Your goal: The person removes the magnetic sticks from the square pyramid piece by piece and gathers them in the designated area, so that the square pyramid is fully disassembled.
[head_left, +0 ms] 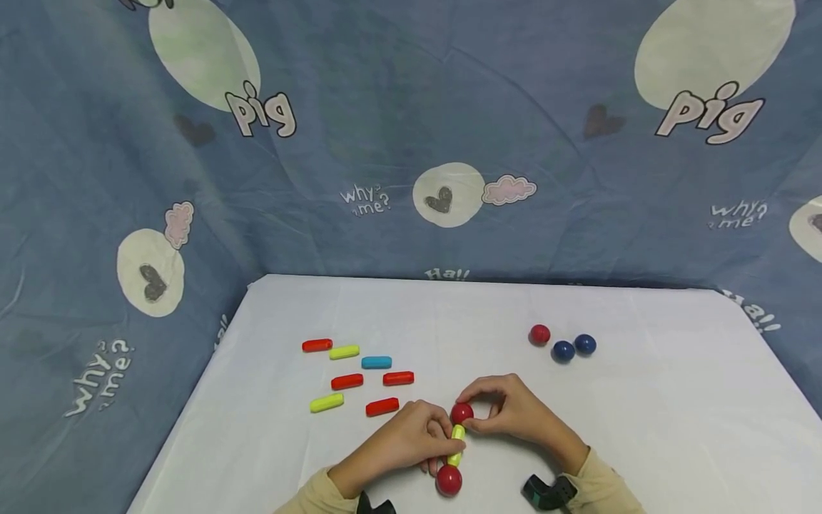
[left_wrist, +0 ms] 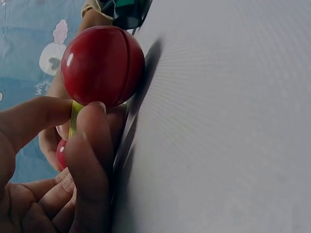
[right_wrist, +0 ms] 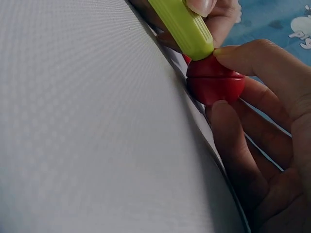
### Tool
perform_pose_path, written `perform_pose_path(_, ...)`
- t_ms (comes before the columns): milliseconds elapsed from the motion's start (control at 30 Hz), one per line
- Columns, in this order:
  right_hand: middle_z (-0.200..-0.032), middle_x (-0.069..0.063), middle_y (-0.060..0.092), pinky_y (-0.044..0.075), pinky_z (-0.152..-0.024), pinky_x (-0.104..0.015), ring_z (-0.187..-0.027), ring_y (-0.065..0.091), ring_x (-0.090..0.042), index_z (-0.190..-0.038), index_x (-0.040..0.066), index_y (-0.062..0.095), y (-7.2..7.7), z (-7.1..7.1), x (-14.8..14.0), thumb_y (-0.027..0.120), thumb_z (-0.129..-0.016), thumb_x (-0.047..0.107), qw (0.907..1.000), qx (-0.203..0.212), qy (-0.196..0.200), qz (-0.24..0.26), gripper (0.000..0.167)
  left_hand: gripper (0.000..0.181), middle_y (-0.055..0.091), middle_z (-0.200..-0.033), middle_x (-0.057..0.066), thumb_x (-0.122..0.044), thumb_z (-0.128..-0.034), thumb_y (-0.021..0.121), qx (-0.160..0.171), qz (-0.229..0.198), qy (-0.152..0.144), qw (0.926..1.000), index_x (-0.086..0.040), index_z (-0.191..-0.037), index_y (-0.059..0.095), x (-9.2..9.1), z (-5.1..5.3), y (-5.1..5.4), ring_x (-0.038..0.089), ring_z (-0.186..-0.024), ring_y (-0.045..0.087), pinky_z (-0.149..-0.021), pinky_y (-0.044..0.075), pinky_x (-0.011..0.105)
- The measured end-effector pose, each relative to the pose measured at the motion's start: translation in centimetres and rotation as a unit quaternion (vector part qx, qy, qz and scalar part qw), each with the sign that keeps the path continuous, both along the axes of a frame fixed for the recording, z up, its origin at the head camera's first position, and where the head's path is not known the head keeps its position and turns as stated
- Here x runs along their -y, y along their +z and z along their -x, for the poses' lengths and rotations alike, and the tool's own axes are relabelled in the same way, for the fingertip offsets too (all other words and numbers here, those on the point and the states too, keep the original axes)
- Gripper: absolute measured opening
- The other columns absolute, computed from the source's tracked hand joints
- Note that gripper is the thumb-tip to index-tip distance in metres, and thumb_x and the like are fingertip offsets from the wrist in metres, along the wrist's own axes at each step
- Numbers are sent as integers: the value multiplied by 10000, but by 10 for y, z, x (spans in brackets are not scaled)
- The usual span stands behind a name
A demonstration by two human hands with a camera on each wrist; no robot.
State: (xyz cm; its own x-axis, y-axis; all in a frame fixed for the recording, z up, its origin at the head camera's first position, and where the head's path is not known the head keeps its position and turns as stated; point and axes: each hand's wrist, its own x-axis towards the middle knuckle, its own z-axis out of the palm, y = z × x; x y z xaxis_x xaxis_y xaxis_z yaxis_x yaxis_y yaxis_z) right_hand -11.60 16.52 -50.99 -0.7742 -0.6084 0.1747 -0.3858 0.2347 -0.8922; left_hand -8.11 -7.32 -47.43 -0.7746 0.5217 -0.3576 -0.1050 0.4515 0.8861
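Note:
Near the table's front edge, my left hand (head_left: 411, 437) pinches a yellow-green rod (head_left: 459, 432) between thumb and fingers. A red ball (head_left: 449, 481) sits at the rod's near end; it fills much of the left wrist view, where a groove runs round it. My right hand (head_left: 516, 414) holds a second red ball (head_left: 462, 412) between thumb and index finger at the far end. In the right wrist view the ridged rod (right_wrist: 187, 29) meets this grooved ball (right_wrist: 216, 85). Part of the rod's middle is hidden behind the left thumb.
Left of the hands lie several loose rods: red (head_left: 382, 407), yellow-green (head_left: 327, 402) and blue (head_left: 376, 363). At the back right are a red ball (head_left: 539, 334) and two blue balls (head_left: 564, 351). A patterned blue cloth (head_left: 398, 243) hangs behind the white table (head_left: 642, 400).

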Motion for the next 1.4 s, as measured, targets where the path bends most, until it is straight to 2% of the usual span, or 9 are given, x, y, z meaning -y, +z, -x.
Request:
perform_pose_path(200,-1045,30,791,561,-578,-239,-840,668,-63,-1103,199,777,5,1,0,863,-840,187,9988,-381,-169,-273,276,184,671,-568,-2,-244,-889,796,113,-38,-54,9999,-131,-798,683,2,2,0,70,-427,573,-447,435,142)
perform_pose_path(333,-1041,27,795,595,-702,-252,-919,709,-70,-1101,161,777,10,7,-12,870,-822,127,9911,-1080,-564,-535,296,165,686,-590,3,-227,-890,793,257,-78,-117,9996,-124,-815,688,4,3,-2,71,-435,576,-450,439,144)
perform_pose_path(467,-1004,20,800,598,-687,-253,-919,741,-99,-1062,138,788,21,14,-34,891,-787,79,9750,-1712,-1162,-816,300,169,664,-571,-15,-245,-892,795,291,-63,-126,9995,-136,-821,687,5,4,-5,72,-429,576,-443,443,148)
perform_pose_path(567,-987,-8,801,587,-622,-255,-897,751,-156,-1042,126,795,32,17,-50,913,-745,54,9602,-1980,-1624,-1116,328,166,665,-574,-22,-250,-895,793,332,-119,-148,9993,-141,-840,682,7,5,-6,68,-434,584,-442,453,150)
perform_pose_path(767,-1019,-80,798,626,-767,-416,-916,759,-272,-1031,106,799,45,19,-71,931,-690,18,9238,-2485,-2214,-1894,377,159,716,-635,24,-230,-900,786,557,-346,-167,9977,-116,-898,674,10,7,-5,76,-475,620,-461,475,165)
perform_pose_path(1000,-1011,-101,796,605,-855,-479,-958,757,-310,-1014,68,783,47,20,-78,918,-697,-4,9207,-2296,-2192,-2272,352,141,758,-712,43,-224,-900,792,554,-408,-178,9975,-137,-945,690,11,7,-5,85,-517,650,-481,489,180)
perform_pose_path(1133,-1015,-106,797,598,-876,-486,-963,756,-309,-1014,65,781,45,21,-80,918,-705,10,9193,-2191,-2178,-2438,342,164,753,-708,46,-219,-910,783,550,-552,-289,9965,-144,-1041,719,12,7,-6,87,-535,657,-492,500,181)
perform_pose_path(1300,-1047,-107,794,585,-902,-510,-1001,750,-325,-1036,86,786,44,21,-83,930,-712,60,9184,-2109,-2296,-2436,355,194,755,-720,54,-205,-920,777,695,-730,-334,9943,-140,-1099,741,13,8,-6,81,-571,674,-510,514,172)
perform_pose_path(1400,-1060,-77,795,591,-900,-464,-1011,749,-299,-1044,103,794,43,20,-83,947,-702,112,9154,-2258,-2432,-2281,375,173,766,-747,59,-183,-919,779,787,-826,-292,9930,-118,-1071,728,13,8,-6,79,-597,692,-534,528,170)
